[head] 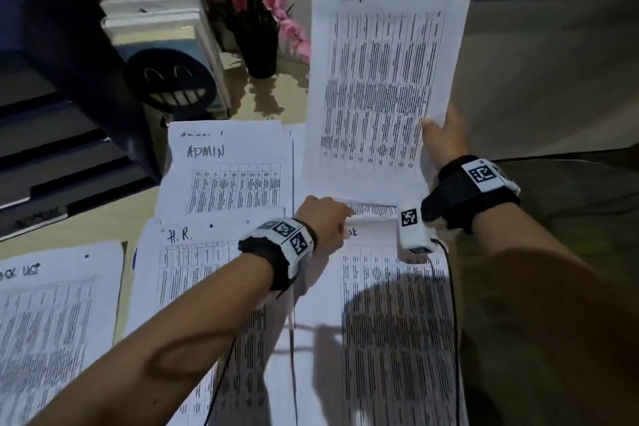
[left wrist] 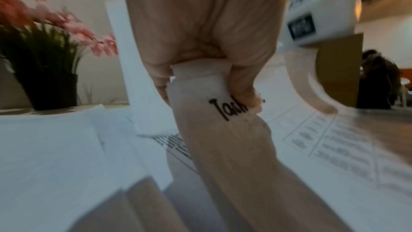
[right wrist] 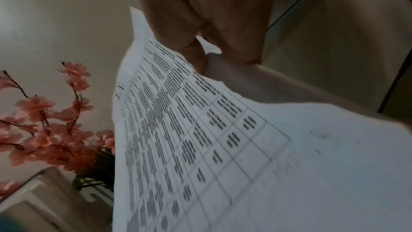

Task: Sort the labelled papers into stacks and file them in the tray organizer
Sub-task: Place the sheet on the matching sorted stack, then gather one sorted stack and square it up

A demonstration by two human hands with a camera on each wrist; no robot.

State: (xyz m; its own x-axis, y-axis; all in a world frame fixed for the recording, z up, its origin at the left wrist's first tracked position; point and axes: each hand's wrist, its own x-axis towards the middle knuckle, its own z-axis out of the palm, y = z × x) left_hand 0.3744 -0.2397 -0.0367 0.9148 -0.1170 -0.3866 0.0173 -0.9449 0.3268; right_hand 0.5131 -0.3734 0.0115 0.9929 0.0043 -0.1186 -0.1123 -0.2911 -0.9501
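My right hand [head: 446, 137] grips the lower right edge of a printed sheet labelled I.T. [head: 380, 79] and holds it upright above the table. The right wrist view shows that sheet [right wrist: 200, 138] pinched between thumb and fingers [right wrist: 194, 50]. My left hand [head: 332, 218] pinches the top edge of a sheet [head: 390, 322] lying on the table. In the left wrist view that sheet [left wrist: 234, 147] curls up between the fingers and shows handwriting that starts "Task". An ADMIN stack [head: 228, 180] and an H.R. sheet [head: 186, 273] lie to the left. The dark tray organizer [head: 62, 162] stands at the far left.
Another sheet with a partly cut-off label [head: 52, 322] lies at the near left. A black pot of pink flowers [head: 259, 45] and a smiley-face sign [head: 169, 83] stand at the back. Wrist cables trail over the papers in front of me. A person sits in the far background [left wrist: 376, 80].
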